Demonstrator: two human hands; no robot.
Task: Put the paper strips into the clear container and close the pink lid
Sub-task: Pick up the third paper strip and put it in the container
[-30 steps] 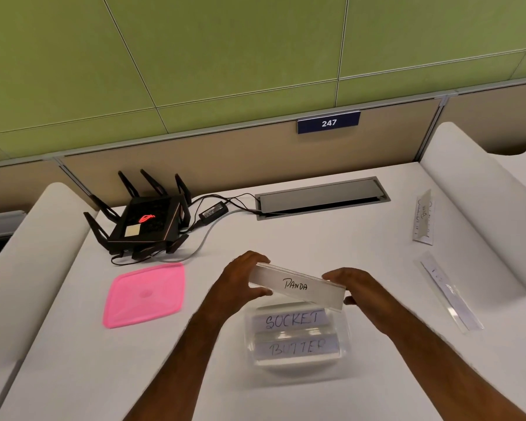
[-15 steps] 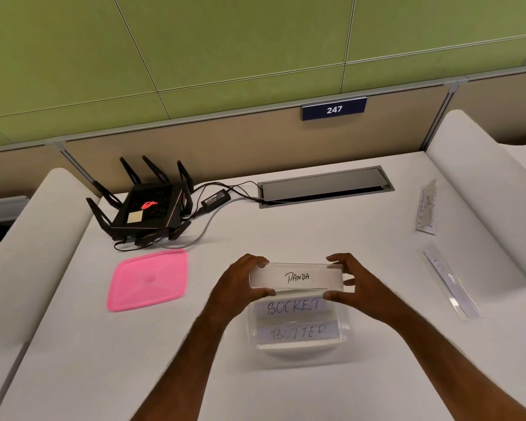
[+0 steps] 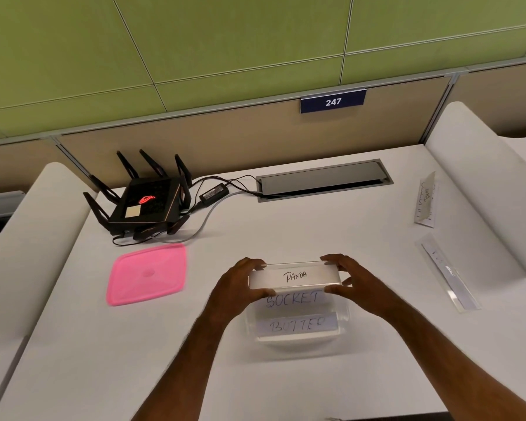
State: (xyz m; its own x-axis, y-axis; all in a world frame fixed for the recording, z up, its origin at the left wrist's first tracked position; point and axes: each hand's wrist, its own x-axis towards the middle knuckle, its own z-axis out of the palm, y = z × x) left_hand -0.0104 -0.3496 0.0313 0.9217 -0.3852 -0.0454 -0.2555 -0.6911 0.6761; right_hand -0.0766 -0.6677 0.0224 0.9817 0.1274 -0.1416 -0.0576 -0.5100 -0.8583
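On the left of the white worktop (image 3: 286, 226), beyond the black router (image 3: 143, 205) at the far edge, the pink lid (image 3: 148, 275) lies flat and untouched, well apart from the clear container (image 3: 298, 326). At centre, the left hand (image 3: 236, 287) pinches one end of the strip marked PANDA (image 3: 293, 276), thumb on the near edge and fingers over the far one, while the right hand (image 3: 351, 281) pinches the other end the same way. Over the past second the strip has swung from a slant to lie level and square with the container's far half, and it has come lower, now just above the strips marked SOCKET (image 3: 292, 300) and BUTTER (image 3: 296, 325) already lying inside. That suggests the third strip is about to be laid in behind the other two; whether it has touched the rim cannot be told. To the right, two more strips wait on the worktop: a folded one (image 3: 425, 202) far off near the divider and a long flat one (image 3: 451, 276) nearer. With both still outside and the lid off, the task looks a little over halfway through.
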